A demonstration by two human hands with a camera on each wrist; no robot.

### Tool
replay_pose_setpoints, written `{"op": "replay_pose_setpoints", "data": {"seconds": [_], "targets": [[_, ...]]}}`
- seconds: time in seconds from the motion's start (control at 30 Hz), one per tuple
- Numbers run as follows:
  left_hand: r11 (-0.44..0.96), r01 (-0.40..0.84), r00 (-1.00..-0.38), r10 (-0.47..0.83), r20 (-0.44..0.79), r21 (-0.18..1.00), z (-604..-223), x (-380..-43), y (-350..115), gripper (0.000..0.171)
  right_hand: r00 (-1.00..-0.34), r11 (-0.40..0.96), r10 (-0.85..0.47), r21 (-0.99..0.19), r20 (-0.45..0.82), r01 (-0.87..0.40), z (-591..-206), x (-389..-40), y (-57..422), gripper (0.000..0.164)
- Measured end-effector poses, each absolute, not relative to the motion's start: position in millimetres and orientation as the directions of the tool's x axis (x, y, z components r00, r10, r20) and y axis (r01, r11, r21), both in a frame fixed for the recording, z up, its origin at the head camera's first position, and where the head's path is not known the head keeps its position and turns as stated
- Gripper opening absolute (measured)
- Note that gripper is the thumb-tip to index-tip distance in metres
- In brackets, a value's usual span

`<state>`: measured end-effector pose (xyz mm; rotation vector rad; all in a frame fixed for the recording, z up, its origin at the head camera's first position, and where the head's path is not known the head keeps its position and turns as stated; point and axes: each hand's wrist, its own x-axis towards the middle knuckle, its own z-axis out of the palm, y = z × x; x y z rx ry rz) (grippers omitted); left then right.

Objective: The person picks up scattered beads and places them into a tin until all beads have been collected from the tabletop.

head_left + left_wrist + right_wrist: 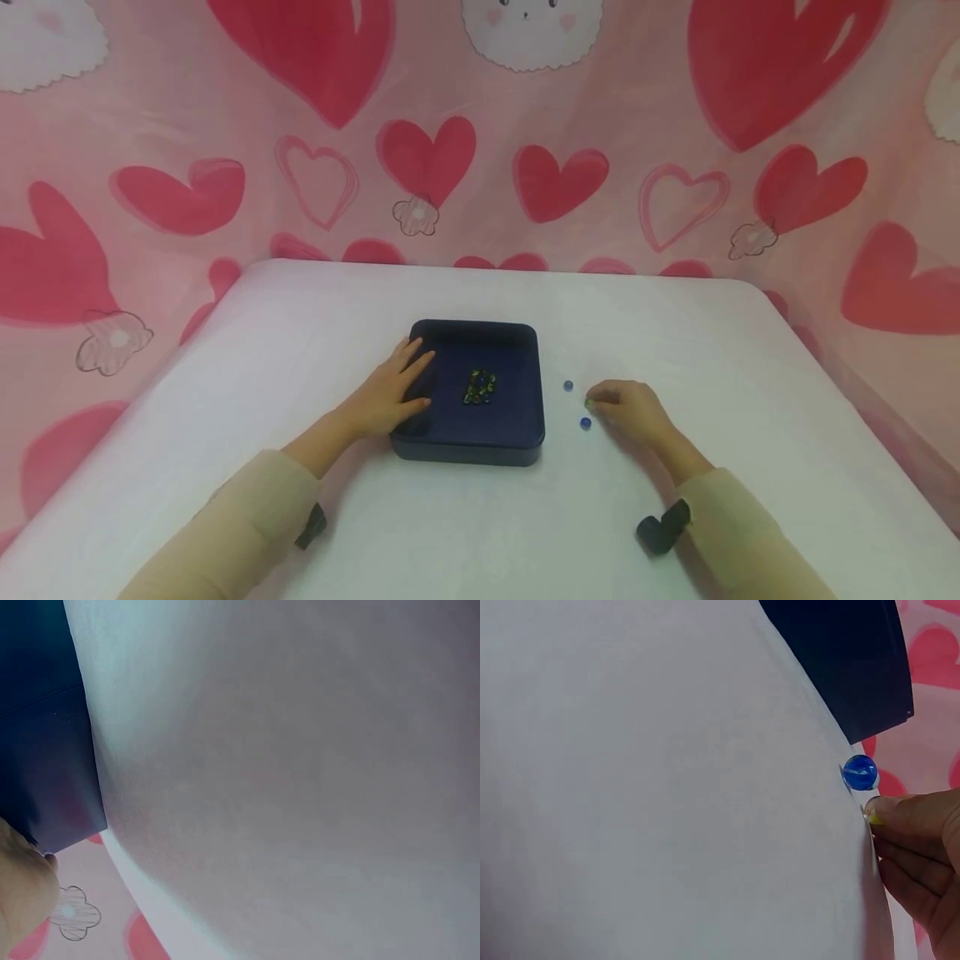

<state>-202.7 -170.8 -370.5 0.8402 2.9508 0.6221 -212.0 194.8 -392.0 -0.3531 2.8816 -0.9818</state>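
Note:
My left hand (386,396) rests with spread fingers over the left rim of a dark blue square tray (465,454). A small cluster of glass marbles (478,387) lies near the middle of the tray floor. To the right of the tray, my right hand (633,408) pinches a clear marble with yellow-green in it (588,404) between thumb and finger, low at the tabletop. A blue marble (586,423) sits just in front of those fingertips, and another bluish marble (568,386) lies a little farther back, closer to the tray. In the right wrist view the blue marble (860,772) is beside the thumb.
Everything stands on a white-covered table (300,333) with rounded far corners. Behind and beside it hangs a pink cloth (495,108) printed with hearts. Dark wrist-camera mounts (663,529) stick out under both beige sleeves (742,525), close over the table.

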Motion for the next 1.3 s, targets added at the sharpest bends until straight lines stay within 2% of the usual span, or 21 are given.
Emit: {"op": "replay_pose_setpoints", "data": {"seconds": [0.23,0.37,0.7,0.97,1.3], "targets": [[0.767,0.520,-0.846,0.525,0.099,0.376,-374,-206,-168,0.065,-0.982,0.733,-0.189,-0.662,0.026,-0.158,-396,-209,199,0.016],[0.768,0.519,-0.847,0.523,0.101,0.374,-374,-206,-167,0.065,-0.975,0.677,-0.213,-0.711,0.058,-0.190,-392,-205,193,0.016],[0.773,0.498,-0.857,0.510,0.082,0.393,-370,-203,-168,0.064,-0.951,0.476,-0.253,-0.832,0.180,-0.284,-366,-198,158,0.023],[0.781,0.484,-0.863,0.500,0.070,0.394,-369,-201,-170,0.066,-0.936,0.358,-0.311,-0.893,0.163,-0.274,-352,-196,122,0.021],[0.781,0.483,-0.864,0.498,0.070,0.396,-368,-201,-171,0.066,-0.866,0.435,-0.472,-0.811,0.166,-0.392,-352,-199,89,0.018]]}}
